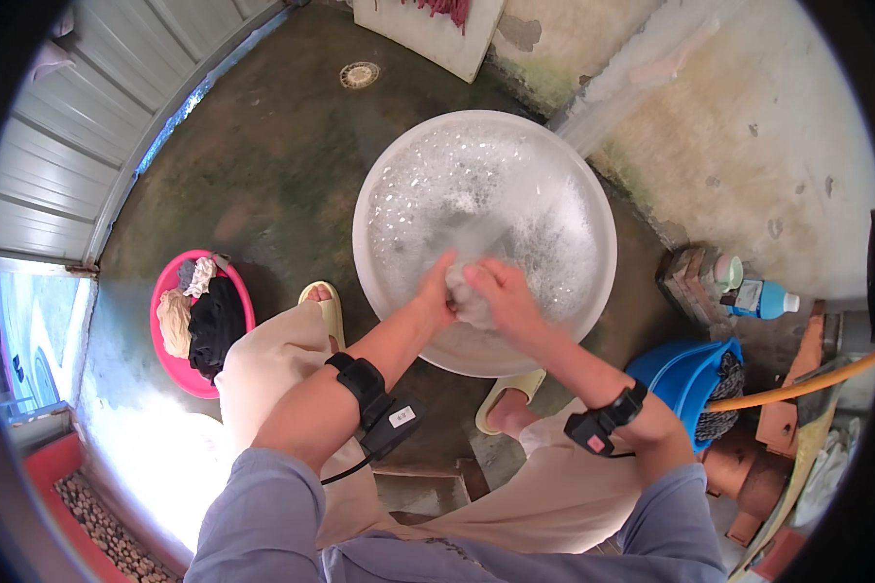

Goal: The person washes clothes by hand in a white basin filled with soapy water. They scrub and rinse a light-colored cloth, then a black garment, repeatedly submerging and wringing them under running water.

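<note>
A large round white basin [590, 175] of sudsy water stands on the floor before me. Over its near side, my left hand [437, 291] and my right hand [507, 291] are close together, both gripping a bunched pale grey cloth [470, 302]. The right thumb presses on top of the cloth, while the left fingers wrap its other side. White foam [474, 164] covers much of the water's surface. A blurred patch lies just beyond my hands, and what is under the water there is hidden.
To the left, a pink basin [164, 357] holds dark and light clothes [215, 328]. At right are a blue bucket [660, 372] with a wooden handle [787, 390] rising from it, a blue bottle [769, 299] and bricks [689, 280]. A floor drain [359, 74] lies beyond on wet concrete.
</note>
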### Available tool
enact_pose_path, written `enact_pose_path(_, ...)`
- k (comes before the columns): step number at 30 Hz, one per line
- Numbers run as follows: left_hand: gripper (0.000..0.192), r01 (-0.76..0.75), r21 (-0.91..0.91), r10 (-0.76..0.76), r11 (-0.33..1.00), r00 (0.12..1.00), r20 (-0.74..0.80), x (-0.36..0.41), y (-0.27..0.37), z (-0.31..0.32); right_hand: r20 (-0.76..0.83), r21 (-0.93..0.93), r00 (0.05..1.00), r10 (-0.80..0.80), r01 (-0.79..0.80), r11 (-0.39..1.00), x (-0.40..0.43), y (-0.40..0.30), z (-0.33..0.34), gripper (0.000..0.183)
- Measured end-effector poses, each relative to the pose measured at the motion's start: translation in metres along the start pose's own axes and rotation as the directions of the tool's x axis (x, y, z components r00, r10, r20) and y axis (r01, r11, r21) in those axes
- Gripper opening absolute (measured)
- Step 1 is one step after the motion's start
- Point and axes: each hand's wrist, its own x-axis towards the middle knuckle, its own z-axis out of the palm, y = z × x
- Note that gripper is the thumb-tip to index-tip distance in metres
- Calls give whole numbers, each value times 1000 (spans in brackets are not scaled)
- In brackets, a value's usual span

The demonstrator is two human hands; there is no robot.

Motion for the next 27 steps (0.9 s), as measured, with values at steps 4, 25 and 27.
enact_pose_path(4,29,-334,-115,353,936,866,355,21,-10,5,-53,-290,974,-221,197,937,-8,-15,21,28)
enact_pose_path(25,38,-236,-456,81,858,939,-334,-19,8,36,-145,-887,281,-949,-462,-2,4,-417,-230,20)
enact_pose_path(27,36,-141,-547,43,825,981,-187,-27,8,31,-157,-862,308,-938,-506,-22,12,-448,-243,26)
